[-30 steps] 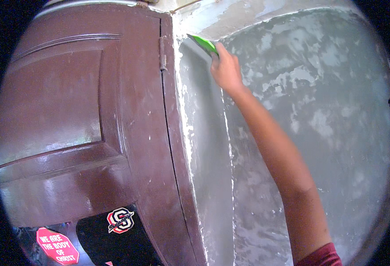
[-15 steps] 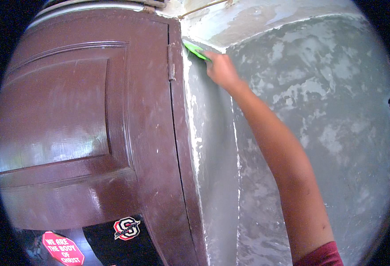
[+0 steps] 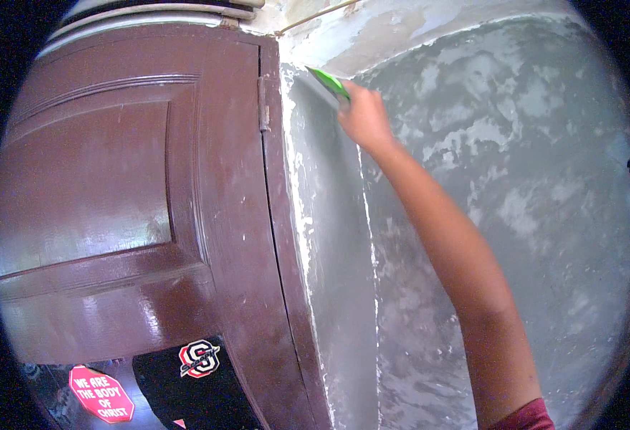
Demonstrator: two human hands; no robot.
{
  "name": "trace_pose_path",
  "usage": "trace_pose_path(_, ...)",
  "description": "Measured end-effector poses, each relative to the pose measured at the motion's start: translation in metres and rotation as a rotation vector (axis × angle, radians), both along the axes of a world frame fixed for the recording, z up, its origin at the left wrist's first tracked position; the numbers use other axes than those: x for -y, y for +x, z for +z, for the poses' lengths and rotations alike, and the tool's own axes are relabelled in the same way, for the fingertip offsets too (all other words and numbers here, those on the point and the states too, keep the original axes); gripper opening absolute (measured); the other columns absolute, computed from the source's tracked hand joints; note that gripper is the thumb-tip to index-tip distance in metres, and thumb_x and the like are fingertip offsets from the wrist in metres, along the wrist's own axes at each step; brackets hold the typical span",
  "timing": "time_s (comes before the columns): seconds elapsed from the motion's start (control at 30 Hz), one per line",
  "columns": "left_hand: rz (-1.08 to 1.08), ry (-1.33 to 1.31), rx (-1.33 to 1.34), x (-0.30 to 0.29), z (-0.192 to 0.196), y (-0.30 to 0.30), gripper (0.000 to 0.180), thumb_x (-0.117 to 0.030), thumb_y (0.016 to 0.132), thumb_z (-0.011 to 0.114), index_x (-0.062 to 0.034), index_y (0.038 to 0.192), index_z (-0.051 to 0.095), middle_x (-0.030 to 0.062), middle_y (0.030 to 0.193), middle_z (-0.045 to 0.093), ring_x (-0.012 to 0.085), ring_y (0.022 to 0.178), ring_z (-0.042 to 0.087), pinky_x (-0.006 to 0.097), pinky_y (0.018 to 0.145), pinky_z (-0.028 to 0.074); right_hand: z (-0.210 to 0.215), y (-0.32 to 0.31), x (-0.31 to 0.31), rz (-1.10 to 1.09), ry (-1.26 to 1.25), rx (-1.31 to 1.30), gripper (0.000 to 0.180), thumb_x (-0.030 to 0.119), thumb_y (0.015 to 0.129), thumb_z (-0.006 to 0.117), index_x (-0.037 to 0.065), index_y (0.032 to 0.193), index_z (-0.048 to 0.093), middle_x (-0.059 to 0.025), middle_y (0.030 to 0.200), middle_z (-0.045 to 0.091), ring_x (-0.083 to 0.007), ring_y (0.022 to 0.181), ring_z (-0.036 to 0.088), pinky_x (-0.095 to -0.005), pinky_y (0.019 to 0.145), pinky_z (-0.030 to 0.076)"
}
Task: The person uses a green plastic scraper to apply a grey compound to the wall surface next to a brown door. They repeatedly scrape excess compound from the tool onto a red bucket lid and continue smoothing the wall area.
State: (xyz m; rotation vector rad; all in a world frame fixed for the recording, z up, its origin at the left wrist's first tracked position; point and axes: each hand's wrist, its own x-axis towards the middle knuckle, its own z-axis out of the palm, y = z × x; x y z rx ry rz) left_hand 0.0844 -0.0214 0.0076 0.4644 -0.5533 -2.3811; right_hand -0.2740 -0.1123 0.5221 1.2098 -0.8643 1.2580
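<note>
My right hand (image 3: 366,120) reaches up with the arm stretched out and its fingers closed around a flat green plastic scraper (image 3: 331,84). The scraper's tip is at the top of a narrow grey strip of wall (image 3: 335,208), close under the pale surface above. Its blade stands at a slant, the tip toward the door side. I cannot tell whether the whole edge touches the wall. White, rough patches run down the strip's left border beside the door frame. My left hand is out of view.
Left of the strip is a brown panelled door (image 3: 114,172) with a hinge (image 3: 263,104) on its frame. A red sticker (image 3: 102,394) and a black panel with an emblem (image 3: 186,380) are low on it. A blotchy grey wall (image 3: 530,186) spreads to the right.
My right hand and the green scraper have moved a little right, away from the door frame, and the scraper has turned steeper. The whole view has shifted slightly.
</note>
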Motion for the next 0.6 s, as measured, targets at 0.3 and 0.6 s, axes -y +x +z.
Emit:
trace_pose_path(0.3, 0.166, -0.038, 0.072, 0.0, -0.018, 0.015, 0.021, -0.027, 0.077, 0.06, -0.0118, 0.083, 0.046, 0.0032, 0.064, 0.041, 0.0157, 0.058, 0.041, 0.03, 0.057, 0.037, 0.037, 0.012, 0.04, 0.009, 0.087, -0.186, 0.044, -0.005, 0.073, 0.053, 0.009, 0.114, 0.063, -0.0247, 0.093, 0.063, -0.0428, 0.085, 0.06, -0.0461, 0.079, 0.049)
trace_pose_path(0.6, 0.062, -0.047, 0.054, 0.0, -0.022, 0.024, 0.018, -0.022, 0.073, 0.057, -0.0131, 0.085, 0.047, 0.0033, 0.064, 0.041, 0.015, 0.054, 0.04, 0.026, 0.046, 0.033, -0.09, -0.013, 0.009, 0.085, 0.258, -0.133, 0.047, -0.007, 0.071, 0.054, 0.011, 0.113, 0.064, -0.0239, 0.095, 0.063, -0.0411, 0.084, 0.061, -0.0435, 0.077, 0.051)
